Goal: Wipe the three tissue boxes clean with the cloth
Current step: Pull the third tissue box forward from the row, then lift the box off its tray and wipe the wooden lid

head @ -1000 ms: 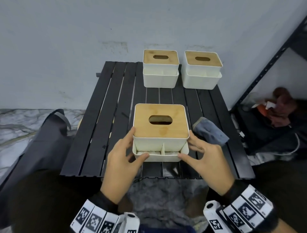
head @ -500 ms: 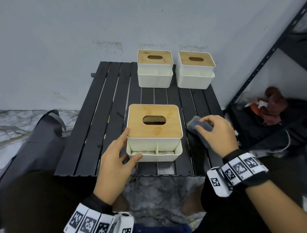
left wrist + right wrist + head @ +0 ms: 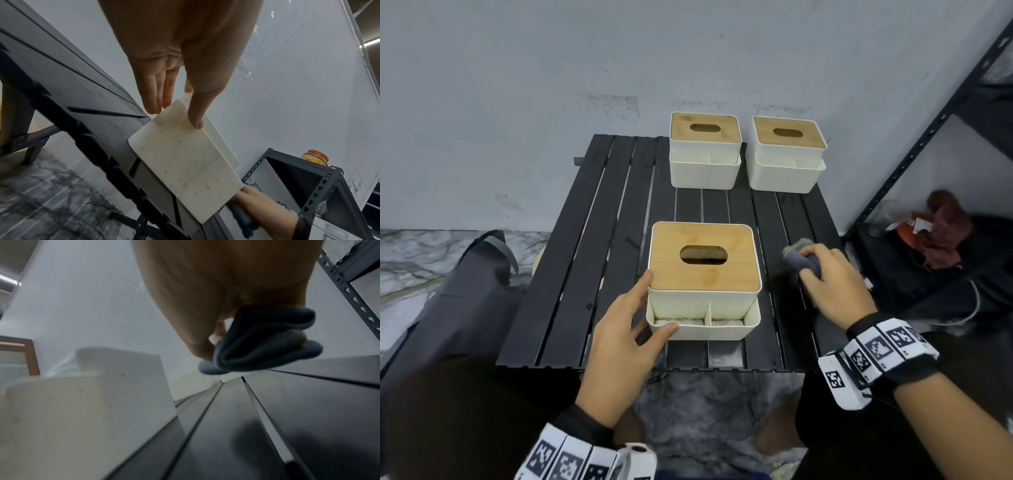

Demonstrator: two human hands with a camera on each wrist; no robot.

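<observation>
Three white tissue boxes with wooden lids stand on a black slatted table [image 3: 592,274]. The near box [image 3: 703,274] [image 3: 185,162] [image 3: 82,402] sits at the front middle, its front tray stained. The other two boxes [image 3: 704,150] [image 3: 786,154] stand side by side at the far edge. My left hand [image 3: 658,301] [image 3: 175,117] rests straight fingers along the near box's left side, thumb on the front tray corner. My right hand [image 3: 806,263] [image 3: 218,337] grips a bunched grey-blue cloth [image 3: 792,255] [image 3: 267,340] just right of that box, slightly above the slats.
A dark bag [image 3: 465,291] leans at the table's left side on the marble floor. A black metal shelf frame [image 3: 928,130] rises on the right, with red fabric and clutter [image 3: 945,233] at its foot. A wall stands directly behind the far boxes.
My right hand left the near box's right side, went right to the cloth and closed round it, bunching it up. The left hand stayed on the box.
</observation>
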